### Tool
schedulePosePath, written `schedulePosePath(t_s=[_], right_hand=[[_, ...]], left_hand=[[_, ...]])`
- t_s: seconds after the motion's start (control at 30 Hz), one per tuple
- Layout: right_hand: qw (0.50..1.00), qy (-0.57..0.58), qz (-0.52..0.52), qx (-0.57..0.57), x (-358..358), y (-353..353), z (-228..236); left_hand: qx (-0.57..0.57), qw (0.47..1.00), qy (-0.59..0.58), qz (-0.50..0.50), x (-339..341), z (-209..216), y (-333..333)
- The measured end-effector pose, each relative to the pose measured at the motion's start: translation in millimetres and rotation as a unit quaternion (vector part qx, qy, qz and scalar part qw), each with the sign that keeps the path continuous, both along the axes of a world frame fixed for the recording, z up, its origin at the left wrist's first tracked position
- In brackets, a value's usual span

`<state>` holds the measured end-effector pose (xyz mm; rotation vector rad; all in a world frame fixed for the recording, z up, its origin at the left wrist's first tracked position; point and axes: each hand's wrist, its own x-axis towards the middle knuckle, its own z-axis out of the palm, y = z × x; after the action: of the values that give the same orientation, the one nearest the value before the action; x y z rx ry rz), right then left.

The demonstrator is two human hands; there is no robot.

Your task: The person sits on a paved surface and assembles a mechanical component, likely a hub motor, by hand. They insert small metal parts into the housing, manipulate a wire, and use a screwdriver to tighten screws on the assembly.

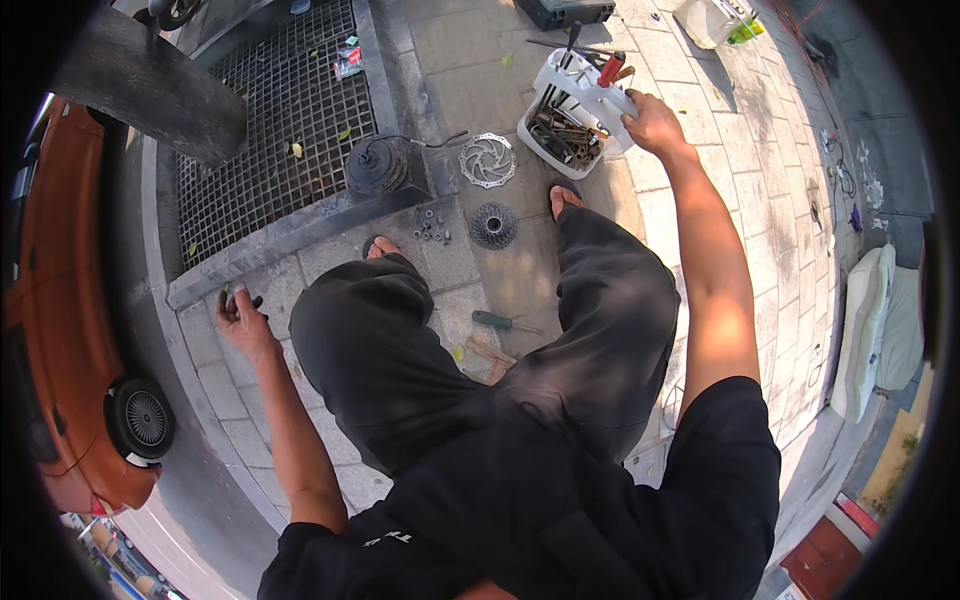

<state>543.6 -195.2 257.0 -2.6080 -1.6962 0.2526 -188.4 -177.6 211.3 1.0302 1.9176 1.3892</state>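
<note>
My right hand is closed on the side of a white plastic tool basket at the far right of centre. Inside lie several metal tools, with a red-handled tool sticking up. Off to the left, my left hand hangs over the paving, fingers curled around something small and dark that I cannot make out. Between my feet and beyond are a bicycle cassette, a brake disc and several small nuts. A green-handled screwdriver lies between my legs.
A dark round hub-like part with a cable rests on the stone kerb of a metal grate. A tree trunk leans in at upper left. An orange car stands left. A black case is at the far edge.
</note>
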Motion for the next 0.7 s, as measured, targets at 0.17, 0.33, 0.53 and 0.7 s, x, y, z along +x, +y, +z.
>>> schedulePosePath(t_s=[0.17, 0.33, 0.53, 0.7], right_hand=[[0.947, 0.086, -0.04, 0.307, -62.0, -39.7, -28.3], [0.943, 0.314, -0.07, 0.084, -92.6, -61.2, -94.5], [0.981, 0.192, -0.032, -0.016, -80.4, 25.4, -207.1], [0.995, 0.059, -0.084, -0.006, -60.5, 65.5, -267.9]], left_hand=[[0.183, 0.976, -0.024, -0.118, 98.5, 194.0, 27.8], [0.136, 0.915, 0.14, -0.353, 237.7, 232.7, 18.2], [0.028, 0.919, 0.093, -0.382, 283.2, 180.9, 7.4], [-0.012, 0.934, 0.148, -0.325, 289.4, 169.1, 23.4]])
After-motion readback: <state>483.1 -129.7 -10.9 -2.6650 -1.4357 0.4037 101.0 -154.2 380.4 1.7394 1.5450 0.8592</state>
